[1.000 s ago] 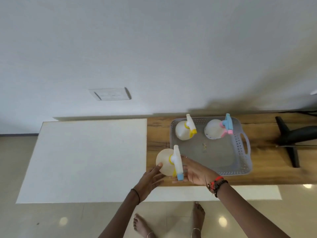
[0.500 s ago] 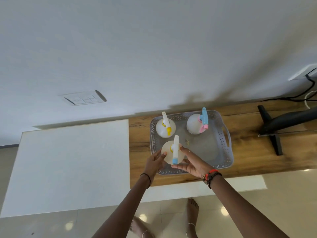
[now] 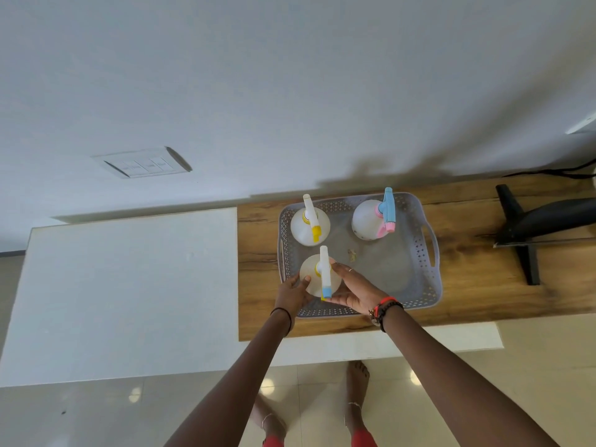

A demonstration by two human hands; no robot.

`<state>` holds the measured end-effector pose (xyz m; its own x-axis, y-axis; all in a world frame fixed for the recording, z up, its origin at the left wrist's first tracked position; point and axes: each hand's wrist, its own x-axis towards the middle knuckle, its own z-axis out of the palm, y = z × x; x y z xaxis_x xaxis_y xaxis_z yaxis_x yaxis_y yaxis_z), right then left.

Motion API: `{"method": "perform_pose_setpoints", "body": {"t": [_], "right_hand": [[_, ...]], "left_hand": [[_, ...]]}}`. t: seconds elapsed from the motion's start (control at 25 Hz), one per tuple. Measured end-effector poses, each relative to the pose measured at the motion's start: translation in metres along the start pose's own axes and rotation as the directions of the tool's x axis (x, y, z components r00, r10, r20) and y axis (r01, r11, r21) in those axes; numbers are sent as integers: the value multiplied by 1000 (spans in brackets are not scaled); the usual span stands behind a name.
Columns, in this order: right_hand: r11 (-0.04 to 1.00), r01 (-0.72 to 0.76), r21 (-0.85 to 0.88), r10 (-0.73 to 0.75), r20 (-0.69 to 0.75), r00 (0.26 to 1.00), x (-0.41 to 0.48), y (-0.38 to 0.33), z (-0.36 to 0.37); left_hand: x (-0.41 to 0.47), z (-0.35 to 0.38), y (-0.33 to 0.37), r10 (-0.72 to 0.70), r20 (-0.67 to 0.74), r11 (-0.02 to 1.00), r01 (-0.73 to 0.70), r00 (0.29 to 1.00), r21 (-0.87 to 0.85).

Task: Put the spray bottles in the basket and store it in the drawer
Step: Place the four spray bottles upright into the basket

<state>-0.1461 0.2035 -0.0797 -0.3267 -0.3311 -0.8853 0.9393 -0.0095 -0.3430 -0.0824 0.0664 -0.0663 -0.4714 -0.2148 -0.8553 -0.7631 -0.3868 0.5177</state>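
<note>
A pale wall with a switch plate [image 3: 142, 162] rises behind the wooden desk [image 3: 483, 285], and the grey perforated basket [image 3: 422, 253] sits on that desk with its handles at the short ends. You have both hands around the third spray bottle [image 3: 317, 275], the one with the blue nozzle tip, in the basket's near-left corner. Your left hand [image 3: 292, 293] cups the bottle's outer side, fingers curled against it; your right hand [image 3: 353, 285] wraps the side toward the basket's middle, thumb up by the neck. Whether the base is down on the basket floor I cannot tell.

Set it down upright, and let go only once you feel it stand on its own (the round body looks likely to rock). Keep it clear of the yellow-tipped bottle [image 3: 309, 224] just behind it in the basket's far-left corner; the pink-and-blue bottle [image 3: 374, 221] stands well apart in the far-right corner. With all three inside, what is left, by my reading, is carrying the basket by its handles to the drawer, which is not in view.
</note>
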Motion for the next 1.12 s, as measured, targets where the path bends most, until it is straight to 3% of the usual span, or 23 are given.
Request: {"method": "perform_pose_setpoints", "body": {"t": [0.36, 0.52, 0.84, 1.12], "right_hand": [[998, -16, -68, 10, -88, 996, 2, 2, 6], [993, -54, -106, 28, -228, 973, -6, 3, 3], [989, 40, -140, -92, -390, 916, -39, 27, -10], [982, 110, -152, -167, -446, 879, -71, 71, 2]], "left_hand": [[-1, 8, -6, 61, -68, 983, -48, 996, 176], [-17, 10, -3, 83, -107, 976, -59, 991, 209], [-71, -3, -33, 99, -275, 995, -91, 956, 41], [-109, -47, -93, 66, -381, 998, -54, 922, 43]]}}
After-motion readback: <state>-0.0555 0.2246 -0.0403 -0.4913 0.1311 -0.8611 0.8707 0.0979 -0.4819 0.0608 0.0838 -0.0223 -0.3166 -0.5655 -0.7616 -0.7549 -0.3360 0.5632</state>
